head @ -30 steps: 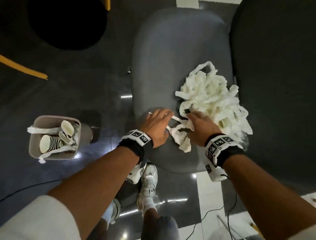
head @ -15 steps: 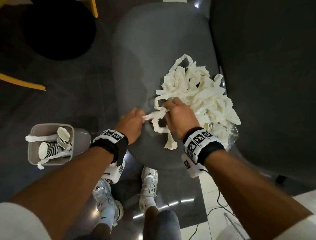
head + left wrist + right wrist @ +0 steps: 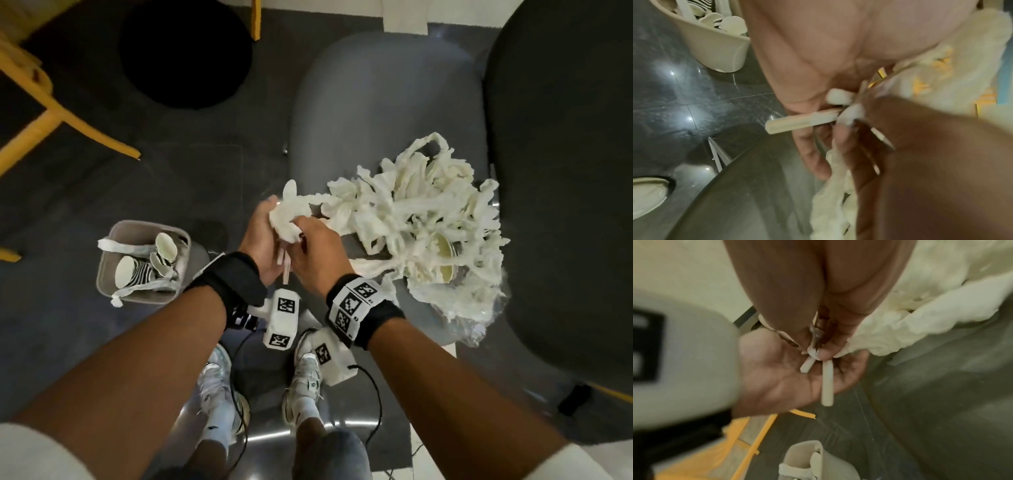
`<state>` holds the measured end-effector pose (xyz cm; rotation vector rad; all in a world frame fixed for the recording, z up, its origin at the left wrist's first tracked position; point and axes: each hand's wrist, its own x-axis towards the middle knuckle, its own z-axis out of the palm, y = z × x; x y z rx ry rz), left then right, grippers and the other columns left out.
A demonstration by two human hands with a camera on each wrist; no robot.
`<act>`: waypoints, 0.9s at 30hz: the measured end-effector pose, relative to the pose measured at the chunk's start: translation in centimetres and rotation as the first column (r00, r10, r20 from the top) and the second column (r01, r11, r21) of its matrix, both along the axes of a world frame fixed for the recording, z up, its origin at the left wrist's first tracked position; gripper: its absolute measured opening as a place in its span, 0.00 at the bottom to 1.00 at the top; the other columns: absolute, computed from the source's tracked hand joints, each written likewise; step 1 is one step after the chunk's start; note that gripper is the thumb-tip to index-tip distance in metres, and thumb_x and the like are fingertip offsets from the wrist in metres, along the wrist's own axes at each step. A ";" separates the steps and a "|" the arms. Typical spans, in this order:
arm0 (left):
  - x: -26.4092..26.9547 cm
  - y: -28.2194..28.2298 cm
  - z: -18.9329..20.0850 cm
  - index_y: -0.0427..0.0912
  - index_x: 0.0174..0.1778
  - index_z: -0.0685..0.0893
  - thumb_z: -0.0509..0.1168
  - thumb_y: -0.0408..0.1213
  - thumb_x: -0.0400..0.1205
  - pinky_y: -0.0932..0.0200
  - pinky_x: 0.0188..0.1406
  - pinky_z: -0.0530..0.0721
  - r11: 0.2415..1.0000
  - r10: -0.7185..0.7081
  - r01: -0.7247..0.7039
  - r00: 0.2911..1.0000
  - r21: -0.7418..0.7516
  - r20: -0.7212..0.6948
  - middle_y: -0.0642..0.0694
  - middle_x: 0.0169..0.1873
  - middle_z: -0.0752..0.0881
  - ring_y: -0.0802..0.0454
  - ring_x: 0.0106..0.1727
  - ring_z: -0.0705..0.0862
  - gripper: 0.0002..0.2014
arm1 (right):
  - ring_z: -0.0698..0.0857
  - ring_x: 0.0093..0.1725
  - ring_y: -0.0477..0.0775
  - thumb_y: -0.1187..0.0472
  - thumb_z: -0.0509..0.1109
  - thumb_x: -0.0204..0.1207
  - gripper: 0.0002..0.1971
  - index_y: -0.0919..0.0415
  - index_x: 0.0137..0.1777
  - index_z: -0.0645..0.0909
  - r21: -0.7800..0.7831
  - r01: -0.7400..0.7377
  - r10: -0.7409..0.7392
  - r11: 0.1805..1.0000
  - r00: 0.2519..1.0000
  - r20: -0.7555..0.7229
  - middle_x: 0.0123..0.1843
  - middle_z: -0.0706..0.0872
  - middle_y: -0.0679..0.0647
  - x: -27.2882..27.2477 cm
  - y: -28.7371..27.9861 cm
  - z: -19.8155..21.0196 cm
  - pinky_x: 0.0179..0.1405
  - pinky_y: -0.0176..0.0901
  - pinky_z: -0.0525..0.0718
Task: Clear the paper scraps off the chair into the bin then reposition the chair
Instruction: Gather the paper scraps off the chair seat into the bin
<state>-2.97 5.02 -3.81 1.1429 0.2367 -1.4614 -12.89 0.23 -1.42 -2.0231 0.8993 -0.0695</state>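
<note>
The right hand [image 3: 313, 251] pinches a twisted end of the paper scraps [image 3: 418, 226] between thumb and fingers, and two white strip ends hang down from this pinch. The left hand [image 3: 262, 240] lies palm up just under it, fingers loosely curved around the same bunch, touching the paper. From the two hands the strips stretch to the big white pile, which lies on the front right part of the grey chair [image 3: 376, 113] seat. The bin [image 3: 113, 270] stands on the dark floor to the left of the chair, near the left forearm, with paper cups and some strips inside.
</note>
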 end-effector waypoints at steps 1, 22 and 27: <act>0.3 0.3 -0.1 0.37 0.63 0.86 0.56 0.59 0.81 0.44 0.65 0.79 0.998 -0.058 0.058 0.998 0.005 -0.016 0.35 0.54 0.88 0.38 0.58 0.85 0.30 | 0.84 0.50 0.58 0.68 0.67 0.77 0.08 0.61 0.54 0.83 -0.009 -0.027 0.027 1.000 1.000 -0.007 0.50 0.86 0.58 -0.1 0.3 -0.3 0.47 0.38 0.74; 1.9 -1.5 0.7 0.42 0.38 0.83 0.61 0.36 0.81 0.65 0.20 0.73 0.959 -0.256 0.124 0.763 0.255 0.593 0.56 0.20 0.79 0.58 0.21 0.76 0.08 | 0.72 0.73 0.67 0.49 0.76 0.70 0.44 0.45 0.83 0.56 -0.290 -0.322 0.063 0.901 0.760 -0.646 0.76 0.73 0.58 -6.3 -9.5 -3.7 0.73 0.65 0.72; 3.6 -1.7 2.1 0.38 0.37 0.81 0.60 0.33 0.81 0.67 0.16 0.64 0.975 -0.149 0.024 0.808 0.221 0.570 0.53 0.17 0.77 0.55 0.19 0.71 0.09 | 0.78 0.62 0.68 0.60 0.65 0.75 0.17 0.56 0.64 0.80 -0.445 -0.333 -0.057 0.831 0.745 -0.664 0.60 0.81 0.60 -6.0 -11.5 -2.0 0.64 0.62 0.75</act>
